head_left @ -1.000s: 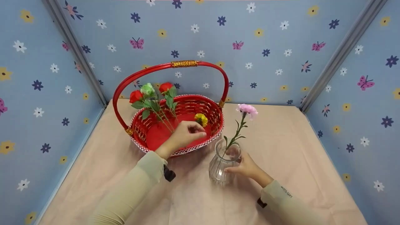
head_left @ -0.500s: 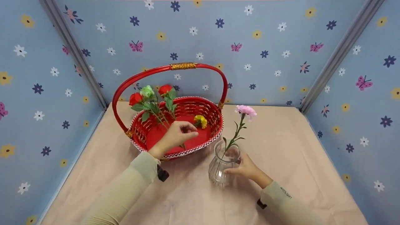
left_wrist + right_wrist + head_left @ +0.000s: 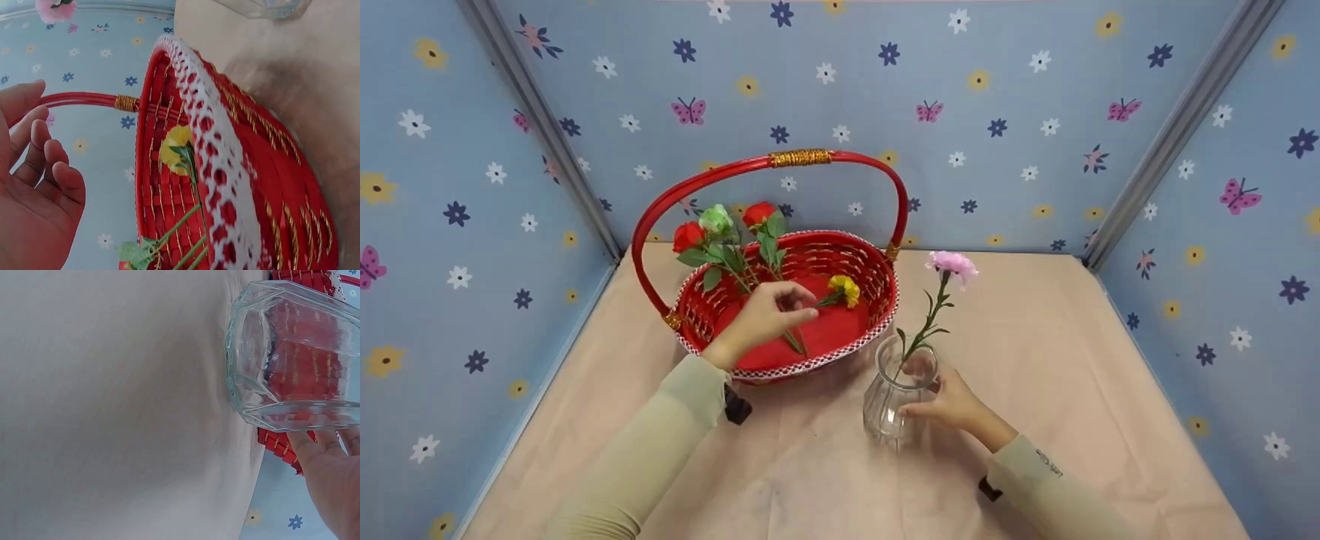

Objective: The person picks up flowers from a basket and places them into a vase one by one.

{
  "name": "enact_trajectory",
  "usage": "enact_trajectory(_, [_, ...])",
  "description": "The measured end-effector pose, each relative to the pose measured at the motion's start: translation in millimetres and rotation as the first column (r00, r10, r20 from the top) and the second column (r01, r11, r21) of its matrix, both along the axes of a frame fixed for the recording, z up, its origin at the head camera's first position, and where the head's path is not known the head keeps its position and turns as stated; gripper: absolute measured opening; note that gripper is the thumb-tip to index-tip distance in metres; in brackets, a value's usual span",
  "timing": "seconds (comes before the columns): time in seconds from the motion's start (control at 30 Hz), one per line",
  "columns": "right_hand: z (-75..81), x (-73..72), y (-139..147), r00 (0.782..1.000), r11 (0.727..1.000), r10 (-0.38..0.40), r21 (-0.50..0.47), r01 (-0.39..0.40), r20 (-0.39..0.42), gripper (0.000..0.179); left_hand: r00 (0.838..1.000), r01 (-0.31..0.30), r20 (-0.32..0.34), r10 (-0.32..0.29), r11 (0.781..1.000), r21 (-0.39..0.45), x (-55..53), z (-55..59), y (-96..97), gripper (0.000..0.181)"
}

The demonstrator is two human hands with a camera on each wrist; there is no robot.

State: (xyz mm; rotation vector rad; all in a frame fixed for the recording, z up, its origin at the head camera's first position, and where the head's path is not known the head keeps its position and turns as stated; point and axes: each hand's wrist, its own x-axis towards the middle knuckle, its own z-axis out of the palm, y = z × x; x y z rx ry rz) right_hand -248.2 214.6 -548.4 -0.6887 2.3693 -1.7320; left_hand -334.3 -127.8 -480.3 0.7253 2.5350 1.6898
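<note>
My left hand (image 3: 761, 321) hovers over the red wicker basket (image 3: 808, 367), its fingers loosely curled. The left wrist view shows that hand (image 3: 42, 214) holding nothing. Inside the basket lies a yellow flower (image 3: 846, 291), just right of my left fingertips. Two red roses (image 3: 688, 237) and a pale green rose (image 3: 716, 220) lean on the basket's back left, their stems partly behind my left hand. My right hand (image 3: 956, 401) grips the clear glass vase (image 3: 885, 411) from its right side. A pink carnation (image 3: 952, 266) stands tilted to the right in the vase.
The basket's tall red handle (image 3: 801, 157) arches over its opening. A pale pink cloth (image 3: 1020, 315) covers the table. Blue patterned walls (image 3: 855, 90) enclose the back and both sides. In the right wrist view, the basket (image 3: 304, 371) shows through the glass.
My left hand has drawn back to the left, away from the yellow flower, uncovering more of it and of the rose stems. My right hand and the vase have stayed in place.
</note>
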Motion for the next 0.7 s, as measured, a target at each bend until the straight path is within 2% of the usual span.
enact_trajectory(0.23, [1.1,0.7,0.9,1.0,1.0,0.002,0.029,-0.002,-0.005,0.077,1.0,0.002,-0.012,-0.003,0.999,-0.043,-10.3,-5.5,-13.4,0.027])
enact_trajectory(0.7, [1.8,1.7,0.5,1.0,0.998,-0.022,0.055,0.022,-0.009,0.075,0.999,-0.001,0.033,0.008,0.982,-0.187,-27.1,-17.8,-28.6,0.03])
